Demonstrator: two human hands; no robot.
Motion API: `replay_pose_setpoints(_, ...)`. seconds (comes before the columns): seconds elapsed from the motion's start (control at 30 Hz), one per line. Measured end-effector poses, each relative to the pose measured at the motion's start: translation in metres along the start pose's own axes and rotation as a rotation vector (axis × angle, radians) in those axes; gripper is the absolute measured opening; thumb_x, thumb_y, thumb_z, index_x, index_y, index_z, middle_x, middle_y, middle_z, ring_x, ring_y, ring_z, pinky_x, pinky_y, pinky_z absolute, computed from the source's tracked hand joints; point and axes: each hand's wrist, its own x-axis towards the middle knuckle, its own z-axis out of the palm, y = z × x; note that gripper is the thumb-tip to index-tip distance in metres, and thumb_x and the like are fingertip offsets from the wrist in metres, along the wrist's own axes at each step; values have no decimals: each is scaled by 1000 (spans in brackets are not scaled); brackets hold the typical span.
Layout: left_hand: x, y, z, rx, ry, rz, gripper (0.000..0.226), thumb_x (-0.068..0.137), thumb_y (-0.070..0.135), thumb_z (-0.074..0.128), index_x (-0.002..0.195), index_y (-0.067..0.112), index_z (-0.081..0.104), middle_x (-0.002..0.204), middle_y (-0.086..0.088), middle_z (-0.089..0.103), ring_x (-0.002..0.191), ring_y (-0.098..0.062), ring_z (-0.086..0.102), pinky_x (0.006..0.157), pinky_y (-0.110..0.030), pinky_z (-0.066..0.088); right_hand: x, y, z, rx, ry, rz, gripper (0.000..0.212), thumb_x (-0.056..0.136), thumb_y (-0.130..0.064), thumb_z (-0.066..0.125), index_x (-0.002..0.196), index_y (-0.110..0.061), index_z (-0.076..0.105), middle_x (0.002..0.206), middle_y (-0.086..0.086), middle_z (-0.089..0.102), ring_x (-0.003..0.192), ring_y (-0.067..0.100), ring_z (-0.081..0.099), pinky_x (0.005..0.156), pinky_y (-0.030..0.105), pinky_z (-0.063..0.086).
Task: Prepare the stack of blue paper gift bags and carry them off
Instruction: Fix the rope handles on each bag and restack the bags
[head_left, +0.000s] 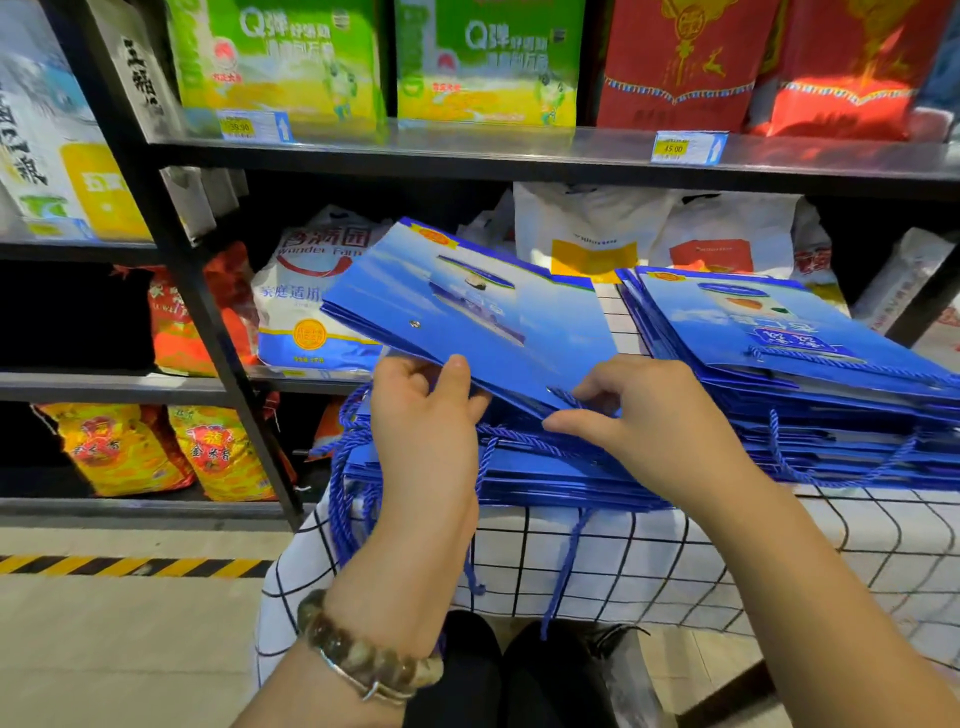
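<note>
left hand and right hand, fingers curled, pinch the edge of flat blue gift bags above the stack.

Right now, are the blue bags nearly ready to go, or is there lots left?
Early days. Done: the bags lie flat in two piles, the near stack and the right stack, on the checked tablecloth. In hand: the left hand and right hand grip the near edge of the lifted bags, holding them tilted up off the near stack. Left: gathering the rest and carrying them off.
</note>
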Motion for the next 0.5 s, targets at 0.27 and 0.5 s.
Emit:
replay_pose_setpoints(0.27, 0, 1, -3, 409, -258, 65, 10, 87, 7, 54, 85, 17, 54, 57, 16, 57, 53, 3, 50, 59, -15, 40, 3, 9, -4, 181, 95, 108, 20, 83, -26, 66, 72, -27, 50, 59, -7, 52, 56, 11, 51, 56, 27, 40)
replay_pose_setpoints(0.5, -8, 4, -5, 1346, -666, 345, 22, 89, 38, 53, 90, 18, 63, 86, 0, 62, 85, -21, 56, 73, -35, 47, 5, 6, -24, 919, 162, 290, 19, 88, -5, 56, 104, -16, 56, 62, 6, 51, 33, 14, 50, 36, 21, 43)
